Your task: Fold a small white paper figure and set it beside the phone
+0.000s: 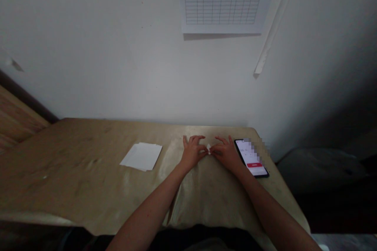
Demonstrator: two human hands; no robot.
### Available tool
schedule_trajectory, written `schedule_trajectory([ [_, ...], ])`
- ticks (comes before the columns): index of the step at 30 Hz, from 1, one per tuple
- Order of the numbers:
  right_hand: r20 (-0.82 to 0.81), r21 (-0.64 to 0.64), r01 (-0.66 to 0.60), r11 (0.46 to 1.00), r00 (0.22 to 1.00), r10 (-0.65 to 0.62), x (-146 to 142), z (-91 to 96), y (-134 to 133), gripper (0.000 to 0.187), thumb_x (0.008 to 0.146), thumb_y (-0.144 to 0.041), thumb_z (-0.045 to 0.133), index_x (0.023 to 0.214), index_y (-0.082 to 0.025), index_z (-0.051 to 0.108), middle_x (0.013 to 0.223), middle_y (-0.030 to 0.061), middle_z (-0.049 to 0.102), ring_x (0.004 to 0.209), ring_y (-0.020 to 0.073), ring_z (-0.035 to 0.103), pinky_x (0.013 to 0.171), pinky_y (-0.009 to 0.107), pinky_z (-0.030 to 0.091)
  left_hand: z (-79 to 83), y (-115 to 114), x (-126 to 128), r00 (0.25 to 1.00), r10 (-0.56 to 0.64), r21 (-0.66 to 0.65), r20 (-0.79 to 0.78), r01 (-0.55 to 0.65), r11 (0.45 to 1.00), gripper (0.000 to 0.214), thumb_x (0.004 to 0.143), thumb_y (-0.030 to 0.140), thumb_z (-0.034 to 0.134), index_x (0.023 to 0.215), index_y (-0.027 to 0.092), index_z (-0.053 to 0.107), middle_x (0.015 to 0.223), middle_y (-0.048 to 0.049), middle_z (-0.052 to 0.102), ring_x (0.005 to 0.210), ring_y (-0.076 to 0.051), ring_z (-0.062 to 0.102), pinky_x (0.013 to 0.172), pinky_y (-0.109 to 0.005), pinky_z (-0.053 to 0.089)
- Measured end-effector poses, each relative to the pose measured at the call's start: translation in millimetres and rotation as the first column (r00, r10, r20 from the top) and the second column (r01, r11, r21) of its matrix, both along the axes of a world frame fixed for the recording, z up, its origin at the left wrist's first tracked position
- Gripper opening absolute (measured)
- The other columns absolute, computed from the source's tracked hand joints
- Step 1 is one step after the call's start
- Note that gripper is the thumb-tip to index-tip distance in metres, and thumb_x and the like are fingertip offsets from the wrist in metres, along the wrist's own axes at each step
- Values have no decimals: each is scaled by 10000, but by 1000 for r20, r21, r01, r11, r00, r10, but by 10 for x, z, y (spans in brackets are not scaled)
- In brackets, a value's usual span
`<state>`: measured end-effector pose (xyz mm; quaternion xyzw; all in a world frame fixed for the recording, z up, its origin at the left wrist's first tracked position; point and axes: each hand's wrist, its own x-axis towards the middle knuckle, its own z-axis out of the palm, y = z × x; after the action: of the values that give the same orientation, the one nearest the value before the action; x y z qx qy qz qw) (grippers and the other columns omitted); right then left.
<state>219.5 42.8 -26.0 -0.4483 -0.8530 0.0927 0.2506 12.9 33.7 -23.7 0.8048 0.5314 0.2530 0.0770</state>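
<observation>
My left hand point(193, 151) and my right hand point(226, 151) rest on a table covered in tan paper point(88, 180), close together near its far right part. Between their thumbs and forefingers they pinch a tiny white piece of paper point(209, 149), most of it hidden by the fingertips. The other fingers are curled over the table surface. A small stack of white paper sheets point(141, 156) lies flat to the left of my left hand. A phone point(251, 157) with a lit screen lies just right of my right hand.
A white wall stands right behind the table, with a printed grid sheet point(224, 0) pinned high up and a white strip point(272, 27) running down beside it. A wooden panel point(14, 117) is at the far left. A dark seat point(321, 168) lies right of the table.
</observation>
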Motion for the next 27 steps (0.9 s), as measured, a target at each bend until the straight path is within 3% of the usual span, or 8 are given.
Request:
schedule_trajectory([
  [20, -15, -66, -8, 998, 1000, 7, -4, -10, 15, 234, 927, -205, 571, 953, -323, 772, 1067, 9, 769, 1414, 303, 422, 1115, 766, -119, 38, -32, 33, 1000, 20, -25, -9, -20, 999, 70, 802, 316, 791, 862, 352, 787, 1420, 0, 560, 1350, -297, 417, 1161, -733, -44],
  [27, 4, -38, -20, 999, 1000, 21, 15, -3, 20, 237, 923, -214, 584, 989, -355, 762, 1094, 12, 762, 1378, 300, 466, 1099, 772, -131, 6, -55, 25, 1000, 21, -18, -7, -21, 1000, 81, 836, 360, 757, 915, 368, 778, 1404, -2, 575, 1339, -286, 434, 1149, -745, -17],
])
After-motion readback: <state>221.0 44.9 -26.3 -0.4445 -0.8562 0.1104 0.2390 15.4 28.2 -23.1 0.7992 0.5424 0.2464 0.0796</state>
